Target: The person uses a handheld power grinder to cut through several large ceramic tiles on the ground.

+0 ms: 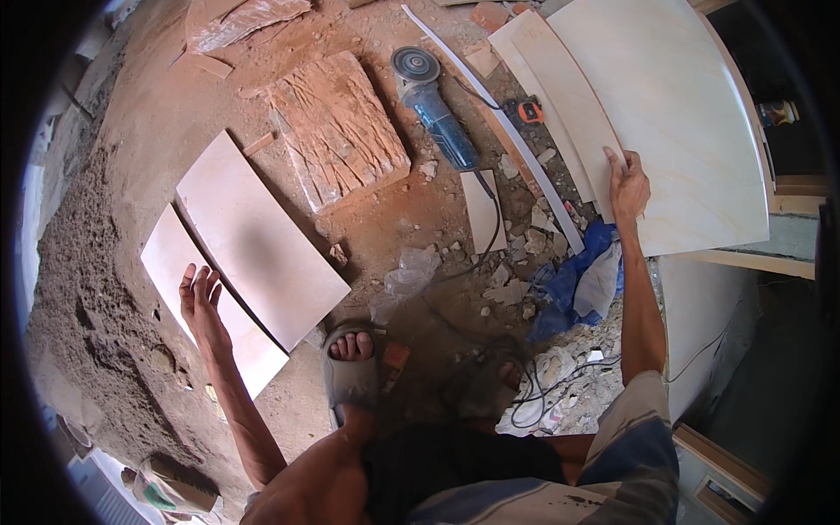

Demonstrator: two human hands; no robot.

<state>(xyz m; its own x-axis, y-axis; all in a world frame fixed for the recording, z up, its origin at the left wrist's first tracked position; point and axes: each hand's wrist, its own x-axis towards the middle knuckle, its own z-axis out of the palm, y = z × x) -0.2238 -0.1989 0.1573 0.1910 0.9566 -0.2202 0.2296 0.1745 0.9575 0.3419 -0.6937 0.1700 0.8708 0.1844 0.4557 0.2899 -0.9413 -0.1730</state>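
Note:
My left hand (203, 308) is over a narrow cream tile piece (179, 254), its fingers apart and slightly bent; whether the fingertips touch it I cannot tell. A wider cream tile piece (254, 236) lies alongside, with a dark gap between the two. On the right, my right hand (628, 188) is closed at the long edge of a cream tile strip (560, 74), thumb on the strip and the other fingers curled. Beneath that hand spreads a large glossy cream tile (678, 114), partly covered by the strip.
A blue angle grinder (442, 122) lies by a rough, dusty block (337, 131). Right of it are an orange-and-black tape measure (528, 110) and a long white strip (503, 122). Blue plastic (560, 293), rubble and a looped black cable (525, 394) lie near my feet. Sand (96, 280) is heaped left.

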